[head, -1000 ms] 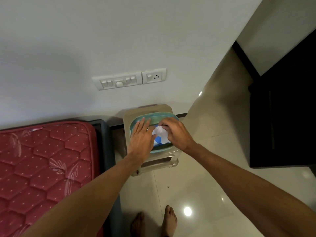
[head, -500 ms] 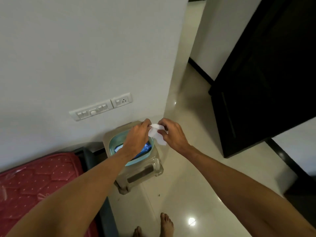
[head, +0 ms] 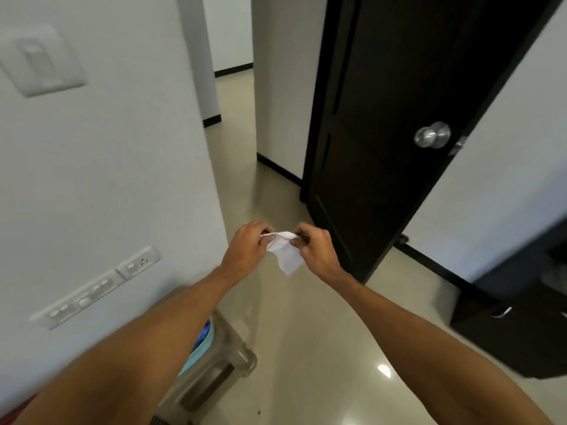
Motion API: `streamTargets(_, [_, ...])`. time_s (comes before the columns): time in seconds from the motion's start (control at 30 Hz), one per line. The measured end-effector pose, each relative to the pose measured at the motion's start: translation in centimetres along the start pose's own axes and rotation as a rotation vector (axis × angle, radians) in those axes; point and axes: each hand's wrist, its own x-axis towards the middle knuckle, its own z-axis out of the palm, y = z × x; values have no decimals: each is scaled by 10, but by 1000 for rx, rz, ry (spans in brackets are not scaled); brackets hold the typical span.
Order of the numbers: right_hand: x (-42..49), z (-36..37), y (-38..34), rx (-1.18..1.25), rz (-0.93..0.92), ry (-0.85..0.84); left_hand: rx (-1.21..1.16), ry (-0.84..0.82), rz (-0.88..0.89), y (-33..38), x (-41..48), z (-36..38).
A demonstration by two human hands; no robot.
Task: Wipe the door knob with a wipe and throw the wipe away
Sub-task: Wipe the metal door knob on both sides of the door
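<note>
A white wipe point(head: 286, 254) hangs between both hands at the centre of the view. My left hand point(head: 245, 250) pinches its left upper edge and my right hand point(head: 316, 250) pinches its right upper edge, so the sheet droops below them. The round silver door knob point(head: 432, 134) sits on the dark open door point(head: 383, 118) up and to the right, well apart from the hands.
A beige stool point(head: 214, 372) carrying a teal basin point(head: 199, 348) stands by the white wall point(head: 122, 148) under my left forearm. A switch panel point(head: 92, 289) is on that wall. A dark cabinet point(head: 515, 332) stands at right. Glossy floor point(head: 306, 348) stretches ahead into a corridor.
Both hands lifted the wipe out of the basin and carried it up and right. The view swung from the stool toward the door, bringing the knob into sight.
</note>
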Motion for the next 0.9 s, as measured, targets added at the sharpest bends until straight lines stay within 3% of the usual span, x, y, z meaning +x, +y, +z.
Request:
streamTargets(0.37, [32,-135,75,-144,21,221,23,-151,242,108,126,82])
streamTargets(0.9, [84,-203,116,-288,252,491,-6,-348,586,152,266,136])
